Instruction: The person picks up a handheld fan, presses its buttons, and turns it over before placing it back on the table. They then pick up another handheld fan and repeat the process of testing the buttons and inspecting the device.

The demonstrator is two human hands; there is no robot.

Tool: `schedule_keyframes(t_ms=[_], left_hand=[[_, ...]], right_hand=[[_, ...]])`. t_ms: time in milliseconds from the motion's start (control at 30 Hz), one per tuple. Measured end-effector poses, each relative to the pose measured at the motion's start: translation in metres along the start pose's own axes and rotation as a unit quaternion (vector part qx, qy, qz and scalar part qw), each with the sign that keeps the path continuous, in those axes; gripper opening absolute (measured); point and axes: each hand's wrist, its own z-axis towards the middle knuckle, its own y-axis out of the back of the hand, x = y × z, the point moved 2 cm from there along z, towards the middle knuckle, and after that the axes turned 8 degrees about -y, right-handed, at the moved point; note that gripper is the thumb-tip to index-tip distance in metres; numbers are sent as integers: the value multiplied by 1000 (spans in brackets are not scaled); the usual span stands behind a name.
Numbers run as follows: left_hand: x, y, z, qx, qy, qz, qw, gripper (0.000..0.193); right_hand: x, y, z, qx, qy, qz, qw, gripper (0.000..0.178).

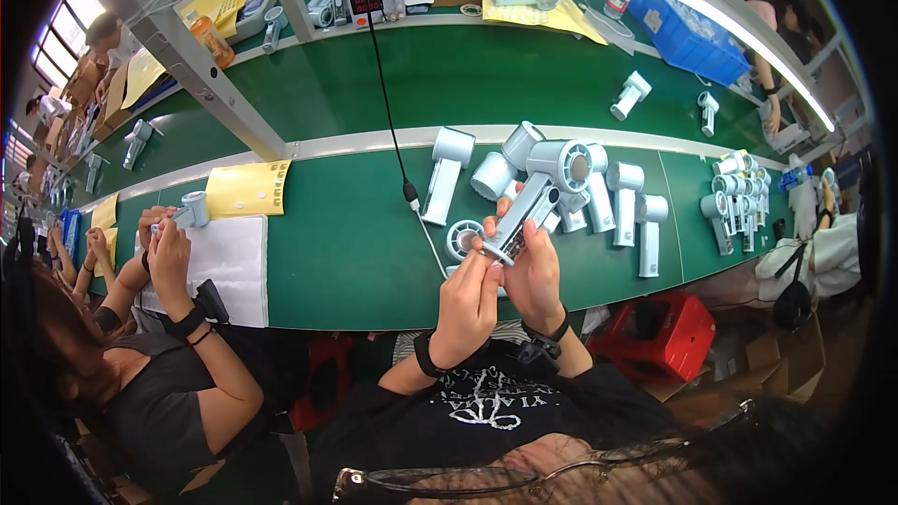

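Note:
A light-blue handheld fan (561, 168) is tilted between my hands above the green bench, its round head up and away from me. My right hand (537, 273) is closed around its handle, thumb along the side. At the handle's lower end, my left hand (468, 307) has its fingertips pinched against the fan; whether they also hold a small part is hidden. Metallic or dark detail shows along the handle's side near the fingertips. Just beyond my left hand lies a round grilled fan head (464, 239), partly covered. A white cable (431, 248) runs down close to that hand.
Several similar fans (625, 201) lie right of my hands, with another cluster (737, 196) farther right. A black cord (379, 65) hangs over the bench. At left, a co-worker's hands (168, 243) hold a fan above white sheets (229, 271). A red stool (655, 341) stands below.

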Motion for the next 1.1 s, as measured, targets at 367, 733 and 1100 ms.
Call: schedule_keyframes(t_ms=[367, 733, 1100], left_hand=[[0, 12, 0, 26, 70, -53, 996, 14], [29, 26, -10, 24, 136, -213, 967, 16], [32, 40, -16, -50, 121, -196, 972, 43]], right_hand=[[-15, 6, 1, 45, 95, -109, 989, 57], [-6, 8, -11, 3, 63, -306, 950, 63], [77, -51, -34, 338, 221, -64, 913, 54]])
